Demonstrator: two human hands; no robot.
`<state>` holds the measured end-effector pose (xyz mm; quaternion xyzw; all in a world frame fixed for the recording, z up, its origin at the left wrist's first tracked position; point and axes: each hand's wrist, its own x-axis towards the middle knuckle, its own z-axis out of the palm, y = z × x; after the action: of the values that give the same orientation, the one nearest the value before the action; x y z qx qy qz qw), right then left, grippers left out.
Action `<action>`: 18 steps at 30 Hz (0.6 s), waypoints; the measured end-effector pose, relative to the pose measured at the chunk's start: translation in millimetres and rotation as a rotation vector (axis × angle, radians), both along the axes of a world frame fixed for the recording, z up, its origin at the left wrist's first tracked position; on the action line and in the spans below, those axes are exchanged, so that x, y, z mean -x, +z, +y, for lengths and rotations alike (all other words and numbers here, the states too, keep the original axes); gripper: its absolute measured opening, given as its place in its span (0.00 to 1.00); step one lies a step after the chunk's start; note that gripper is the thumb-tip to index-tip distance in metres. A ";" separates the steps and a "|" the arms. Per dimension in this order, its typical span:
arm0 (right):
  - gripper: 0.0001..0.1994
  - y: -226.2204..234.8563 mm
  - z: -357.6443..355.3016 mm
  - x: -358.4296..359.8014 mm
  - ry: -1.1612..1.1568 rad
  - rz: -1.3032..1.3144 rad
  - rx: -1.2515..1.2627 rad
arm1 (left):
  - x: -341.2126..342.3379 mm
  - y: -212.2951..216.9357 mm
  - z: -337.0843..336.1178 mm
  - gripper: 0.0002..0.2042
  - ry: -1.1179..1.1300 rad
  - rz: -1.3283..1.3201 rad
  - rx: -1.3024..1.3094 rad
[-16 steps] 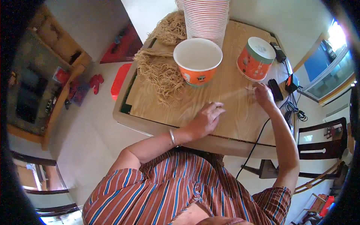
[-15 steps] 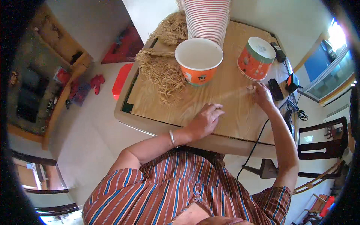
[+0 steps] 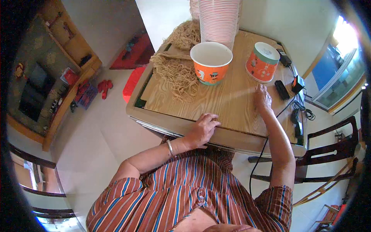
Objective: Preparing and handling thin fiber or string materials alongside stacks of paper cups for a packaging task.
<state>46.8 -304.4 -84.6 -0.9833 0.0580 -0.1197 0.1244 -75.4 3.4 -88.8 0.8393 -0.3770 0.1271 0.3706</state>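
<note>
Both hands are sitting slightly nearer the person than half a second ago: the left hand (image 3: 203,129) is drawing back from the middle of the counter (image 3: 232,100) toward its near edge, while the right hand (image 3: 262,99) is easing away from the lidded cup.

Neither hand is holding anything that shows. The left is resting palm down with fingers loosely curled at the near edge. The right is lying flat, fingers stretched toward a pale thin strip (image 3: 241,92) on the wood; whether the fingertips are pinching it I cannot tell.

Just beyond the right hand, the lidded orange paper cup (image 3: 262,62) is standing slightly tilted in this view, a light cylinder with a flat white lid. A careless forward sweep of that hand could tip it toward the black gadgets and cables (image 3: 288,83) near the counter's right edge. The open orange paper cup (image 3: 211,62), white inside, is standing near the middle. Being empty-looking and light, it could topple if an arm is brushing past it.

To its left, a tangled heap of tan fibre strands (image 3: 176,73) is spreading over the smooth, pale wood-grain surface; loose strands could snag on fingers and drag. Behind, a tall ribbed stack of pink-striped cups (image 3: 218,17) is rising, and a knock to the counter might sway it.
</note>
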 end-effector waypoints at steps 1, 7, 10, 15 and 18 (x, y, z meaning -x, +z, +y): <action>0.15 3.2 5.1 2.7 -0.007 0.025 0.008 | -2.7 1.6 -1.1 0.14 -0.009 0.019 0.016; 0.16 -1.2 12.0 10.6 0.006 -0.004 0.049 | -46.3 64.7 -51.2 0.16 -0.079 -0.288 -0.016; 0.16 4.8 17.2 11.8 -0.017 0.008 0.004 | -80.4 104.8 -102.0 0.16 -0.031 -0.515 -0.039; 0.14 12.4 21.3 19.1 0.027 0.050 -0.047 | -142.0 137.2 -179.9 0.19 0.035 -0.570 -0.141; 0.14 12.3 27.9 24.9 0.058 0.024 -0.014 | -173.7 136.4 -211.9 0.21 0.085 -0.657 -0.220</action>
<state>21.9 -276.5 -72.3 -0.9850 0.0318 -0.1037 0.1340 98.2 -208.6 47.6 0.8033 -0.4524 0.3644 0.1313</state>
